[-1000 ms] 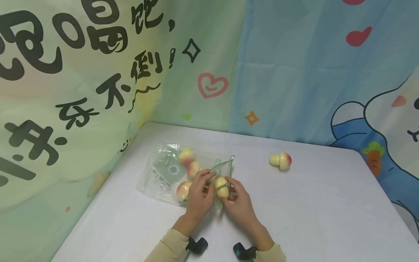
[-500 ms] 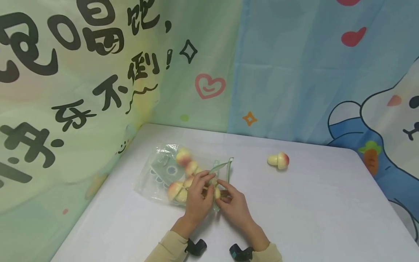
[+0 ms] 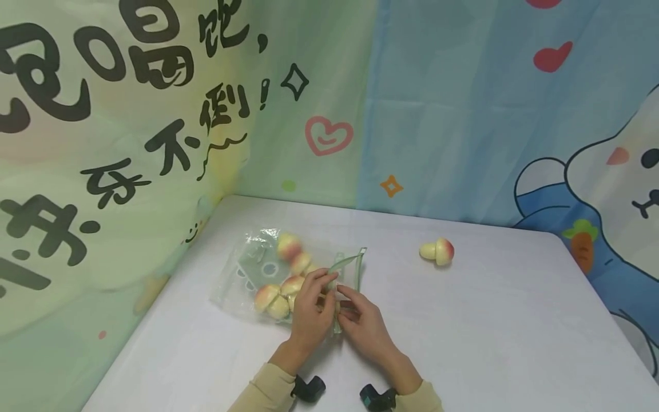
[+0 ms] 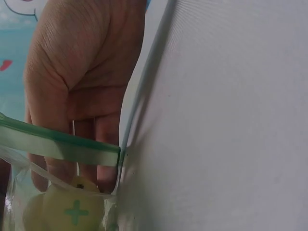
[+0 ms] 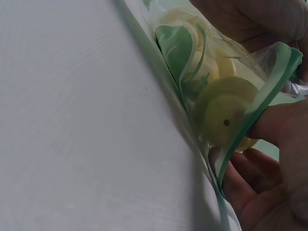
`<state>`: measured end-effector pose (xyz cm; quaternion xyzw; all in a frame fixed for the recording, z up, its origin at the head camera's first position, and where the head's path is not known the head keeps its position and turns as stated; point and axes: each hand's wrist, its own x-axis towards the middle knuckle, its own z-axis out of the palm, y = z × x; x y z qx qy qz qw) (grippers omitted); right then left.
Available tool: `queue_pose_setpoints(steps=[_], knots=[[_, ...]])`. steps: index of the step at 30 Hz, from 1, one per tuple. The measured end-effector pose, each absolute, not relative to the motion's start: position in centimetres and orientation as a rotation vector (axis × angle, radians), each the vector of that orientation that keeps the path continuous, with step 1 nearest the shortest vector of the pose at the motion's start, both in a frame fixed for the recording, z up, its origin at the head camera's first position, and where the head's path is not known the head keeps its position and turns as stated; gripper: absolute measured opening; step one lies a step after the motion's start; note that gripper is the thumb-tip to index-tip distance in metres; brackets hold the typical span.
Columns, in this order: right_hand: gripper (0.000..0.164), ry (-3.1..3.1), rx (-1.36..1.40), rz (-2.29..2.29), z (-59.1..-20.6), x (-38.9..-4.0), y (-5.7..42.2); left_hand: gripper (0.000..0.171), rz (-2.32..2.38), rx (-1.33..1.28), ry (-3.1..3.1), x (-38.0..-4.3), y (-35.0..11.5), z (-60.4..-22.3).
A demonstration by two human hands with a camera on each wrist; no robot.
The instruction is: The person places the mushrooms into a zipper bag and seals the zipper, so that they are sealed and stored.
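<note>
A clear zip bag (image 3: 234, 297) with green sealing strips lies on the table, its mouth toward the right. My left hand (image 3: 312, 303) grips the bag near the mouth in the head view. My right hand (image 3: 364, 326) reaches into the opening, fingers behind the green strip (image 4: 57, 144) in the left wrist view. The right wrist view shows its thumb and fingers at the end of a pale toy mushroom (image 5: 226, 113) inside the bag. Several yellow-and-red toy mushrooms (image 3: 268, 298) lie farther in. Much of the bag's mouth is hidden by the hands in the head view.
One loose toy mushroom (image 3: 436, 252) lies on its side on the white table (image 3: 494, 332), to the right of the bag. A printed cloth backdrop (image 3: 443, 114) stands behind the table and along its left side.
The toy mushroom at my right hand has gone leftward into the bag, out of sight in the head view. Mushrooms in the bag's lower part have shifted left. My left hand stays on the bag.
</note>
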<state>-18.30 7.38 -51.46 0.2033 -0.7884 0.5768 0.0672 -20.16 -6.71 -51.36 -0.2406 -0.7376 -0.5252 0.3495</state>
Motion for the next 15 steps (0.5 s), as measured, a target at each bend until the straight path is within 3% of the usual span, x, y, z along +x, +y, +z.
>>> queue_pose_setpoints(steps=[10,15], knots=[[0.048,-2.316,0.511,1.671,-53.4,-19.5,8.1,0.035,-1.374,-0.610,-1.900,-19.9,-6.7,-50.5],[0.042,-2.288,0.476,1.707,-51.2,-18.9,8.5,0.036,-1.386,-0.590,-1.909,-19.4,-6.6,-49.6]])
